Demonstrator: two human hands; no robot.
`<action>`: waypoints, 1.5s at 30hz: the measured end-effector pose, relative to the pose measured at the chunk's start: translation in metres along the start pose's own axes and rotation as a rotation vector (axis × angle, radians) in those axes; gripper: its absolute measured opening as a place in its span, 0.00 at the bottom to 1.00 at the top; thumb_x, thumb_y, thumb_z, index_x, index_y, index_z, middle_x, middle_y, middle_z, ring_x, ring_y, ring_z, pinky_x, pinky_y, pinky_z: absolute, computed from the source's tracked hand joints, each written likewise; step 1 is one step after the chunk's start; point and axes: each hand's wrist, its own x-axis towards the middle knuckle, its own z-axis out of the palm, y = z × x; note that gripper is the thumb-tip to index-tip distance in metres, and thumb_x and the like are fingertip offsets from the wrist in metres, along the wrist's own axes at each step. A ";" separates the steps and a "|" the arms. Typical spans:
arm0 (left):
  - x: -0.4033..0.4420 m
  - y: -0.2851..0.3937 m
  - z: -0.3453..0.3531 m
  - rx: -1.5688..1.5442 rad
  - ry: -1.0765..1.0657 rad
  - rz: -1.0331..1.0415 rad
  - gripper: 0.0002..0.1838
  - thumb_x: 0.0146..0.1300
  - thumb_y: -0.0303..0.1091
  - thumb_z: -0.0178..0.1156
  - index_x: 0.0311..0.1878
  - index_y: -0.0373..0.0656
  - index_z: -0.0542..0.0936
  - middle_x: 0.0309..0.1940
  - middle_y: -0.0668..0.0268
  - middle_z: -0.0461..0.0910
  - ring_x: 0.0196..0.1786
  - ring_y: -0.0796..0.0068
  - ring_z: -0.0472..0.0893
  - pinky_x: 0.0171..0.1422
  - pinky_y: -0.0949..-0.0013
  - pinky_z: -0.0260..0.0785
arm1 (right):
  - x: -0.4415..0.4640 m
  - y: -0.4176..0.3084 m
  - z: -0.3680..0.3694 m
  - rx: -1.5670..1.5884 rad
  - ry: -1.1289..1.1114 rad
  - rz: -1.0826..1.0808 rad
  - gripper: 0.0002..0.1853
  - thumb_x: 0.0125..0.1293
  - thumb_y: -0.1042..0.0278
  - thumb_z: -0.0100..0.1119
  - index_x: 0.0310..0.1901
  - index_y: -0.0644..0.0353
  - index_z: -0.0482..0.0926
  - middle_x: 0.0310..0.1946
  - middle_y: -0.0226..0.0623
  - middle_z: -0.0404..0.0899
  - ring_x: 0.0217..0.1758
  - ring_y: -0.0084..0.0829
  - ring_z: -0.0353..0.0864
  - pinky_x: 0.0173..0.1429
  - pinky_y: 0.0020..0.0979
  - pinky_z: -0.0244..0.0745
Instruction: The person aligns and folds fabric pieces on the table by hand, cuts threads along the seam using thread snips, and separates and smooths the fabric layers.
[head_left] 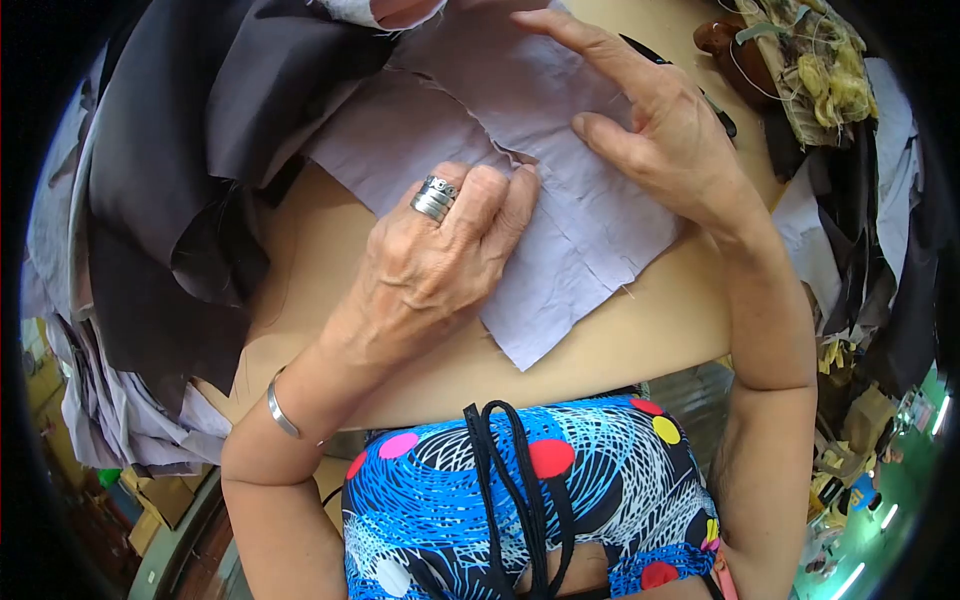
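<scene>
A pale lavender piece of fabric lies on the tan tabletop, with a raised seam edge running slantwise down its middle. My left hand, wearing rings and a bracelet, is closed at that seam, its fingers curled and the fingertips pinching the cloth edge. My right hand rests over the right part of the same fabric. Its thumb and index finger are stretched wide apart, and its other fingers are mostly hidden behind the hand. One lower corner of the fabric points toward me, with loose threads along the edge.
A pile of dark fabric covers the left side and hangs over the edge. At the upper right sits a thread-covered block beside a brown object. More cloth pieces hang at the right. The tan tabletop ends near my body.
</scene>
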 end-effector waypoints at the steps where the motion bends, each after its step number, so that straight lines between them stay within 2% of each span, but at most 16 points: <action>1: 0.000 0.002 -0.002 -0.014 -0.023 -0.013 0.22 0.46 0.30 0.56 0.49 0.42 0.77 0.32 0.67 0.65 0.33 0.74 0.73 0.35 0.75 0.71 | 0.001 0.001 0.000 0.009 -0.002 0.002 0.38 0.53 0.80 0.51 0.69 0.54 0.59 0.59 0.52 0.72 0.60 0.45 0.75 0.66 0.33 0.67; 4: 0.002 0.002 -0.007 -0.034 -0.063 0.000 0.21 0.47 0.30 0.56 0.49 0.43 0.77 0.32 0.67 0.65 0.34 0.73 0.73 0.36 0.74 0.71 | -0.001 -0.013 -0.004 -0.019 0.017 -0.053 0.38 0.53 0.80 0.52 0.69 0.55 0.59 0.60 0.51 0.72 0.61 0.45 0.74 0.66 0.33 0.67; 8: 0.002 0.001 -0.018 -0.115 -0.130 0.039 0.20 0.48 0.30 0.55 0.49 0.44 0.78 0.35 0.66 0.68 0.38 0.71 0.75 0.39 0.73 0.72 | 0.001 0.004 0.008 -0.104 0.125 -0.145 0.37 0.52 0.83 0.52 0.67 0.51 0.64 0.63 0.38 0.71 0.50 0.36 0.81 0.54 0.32 0.74; 11: -0.002 -0.003 -0.011 -0.258 -0.065 -0.021 0.19 0.48 0.27 0.55 0.47 0.43 0.78 0.39 0.65 0.72 0.40 0.66 0.76 0.40 0.70 0.73 | 0.000 0.005 0.009 -0.076 0.114 -0.135 0.35 0.53 0.83 0.53 0.66 0.52 0.65 0.63 0.42 0.70 0.65 0.41 0.71 0.66 0.35 0.66; 14: -0.005 -0.013 0.002 -0.342 0.080 -0.084 0.18 0.47 0.24 0.56 0.45 0.42 0.77 0.40 0.63 0.74 0.41 0.63 0.77 0.41 0.67 0.73 | -0.003 -0.006 0.013 -0.161 0.176 -0.098 0.34 0.51 0.81 0.57 0.64 0.54 0.67 0.57 0.41 0.75 0.56 0.43 0.77 0.59 0.35 0.71; 17: -0.002 -0.015 -0.002 -0.370 0.080 -0.112 0.17 0.46 0.21 0.57 0.43 0.42 0.77 0.40 0.62 0.74 0.39 0.63 0.78 0.42 0.67 0.74 | -0.012 -0.021 0.014 -0.660 0.341 -0.195 0.28 0.49 0.80 0.61 0.55 0.59 0.74 0.48 0.39 0.78 0.44 0.45 0.79 0.50 0.38 0.73; 20: 0.006 -0.019 -0.004 -0.448 0.085 -0.150 0.16 0.47 0.23 0.58 0.43 0.44 0.78 0.41 0.64 0.75 0.38 0.66 0.78 0.41 0.67 0.74 | -0.032 -0.045 0.013 -0.624 0.192 -0.298 0.20 0.45 0.80 0.62 0.44 0.63 0.78 0.41 0.38 0.77 0.39 0.41 0.76 0.44 0.38 0.73; 21: 0.009 -0.021 -0.005 -0.480 0.086 -0.158 0.16 0.48 0.24 0.58 0.42 0.45 0.78 0.41 0.65 0.75 0.38 0.67 0.78 0.41 0.68 0.74 | -0.040 -0.051 0.019 -0.553 0.118 -0.331 0.12 0.46 0.75 0.60 0.36 0.63 0.80 0.42 0.41 0.78 0.43 0.38 0.77 0.48 0.38 0.71; 24: 0.019 -0.034 -0.003 -0.465 -0.025 0.073 0.19 0.45 0.21 0.61 0.44 0.46 0.81 0.43 0.64 0.77 0.37 0.66 0.79 0.38 0.69 0.74 | -0.059 -0.053 0.046 -0.714 0.129 -0.455 0.13 0.49 0.65 0.55 0.35 0.61 0.81 0.40 0.37 0.78 0.47 0.32 0.75 0.50 0.37 0.68; 25: 0.022 -0.037 0.000 -0.443 -0.021 0.102 0.14 0.47 0.26 0.60 0.40 0.45 0.81 0.42 0.66 0.77 0.36 0.69 0.78 0.38 0.70 0.74 | -0.062 -0.050 0.050 -0.758 0.137 -0.470 0.13 0.49 0.64 0.55 0.35 0.61 0.81 0.40 0.37 0.78 0.47 0.32 0.75 0.52 0.38 0.67; 30: 0.031 -0.052 0.009 -0.319 0.000 0.395 0.11 0.46 0.31 0.58 0.36 0.43 0.79 0.43 0.67 0.76 0.34 0.73 0.77 0.37 0.71 0.72 | -0.073 -0.042 0.061 -0.810 0.146 -0.469 0.13 0.51 0.62 0.55 0.34 0.60 0.83 0.38 0.35 0.80 0.49 0.29 0.75 0.60 0.40 0.61; 32: 0.030 -0.055 0.011 -0.257 -0.003 0.480 0.12 0.46 0.32 0.58 0.36 0.43 0.79 0.45 0.67 0.76 0.35 0.73 0.77 0.37 0.71 0.72 | -0.075 -0.045 0.063 -0.861 0.227 -0.462 0.13 0.50 0.63 0.54 0.34 0.60 0.83 0.38 0.34 0.80 0.48 0.27 0.75 0.61 0.40 0.61; 36: 0.035 -0.054 0.010 -0.208 -0.010 0.471 0.11 0.46 0.34 0.59 0.36 0.46 0.79 0.45 0.69 0.76 0.35 0.75 0.78 0.35 0.73 0.70 | -0.076 -0.044 0.069 -0.887 0.297 -0.458 0.15 0.50 0.64 0.53 0.35 0.61 0.83 0.38 0.33 0.81 0.47 0.25 0.77 0.66 0.42 0.59; 39: 0.036 -0.047 0.012 -0.207 -0.005 0.258 0.11 0.46 0.33 0.59 0.36 0.47 0.79 0.44 0.71 0.77 0.35 0.75 0.78 0.35 0.73 0.69 | -0.076 -0.041 0.067 -0.911 0.253 -0.501 0.16 0.50 0.62 0.52 0.36 0.61 0.84 0.38 0.33 0.81 0.46 0.25 0.77 0.69 0.44 0.57; 42: 0.032 -0.049 0.013 -0.295 -0.023 0.225 0.12 0.47 0.33 0.59 0.38 0.48 0.80 0.43 0.72 0.78 0.34 0.74 0.78 0.35 0.73 0.69 | -0.077 -0.041 0.065 -0.905 0.227 -0.508 0.17 0.51 0.61 0.51 0.36 0.61 0.84 0.37 0.34 0.81 0.44 0.26 0.78 0.70 0.45 0.57; 45: 0.034 -0.051 0.008 -0.306 -0.014 0.335 0.14 0.46 0.33 0.59 0.39 0.47 0.81 0.42 0.72 0.78 0.34 0.76 0.77 0.34 0.73 0.69 | -0.075 -0.039 0.067 -0.872 0.267 -0.512 0.17 0.51 0.60 0.51 0.36 0.61 0.84 0.37 0.34 0.81 0.44 0.26 0.78 0.69 0.45 0.57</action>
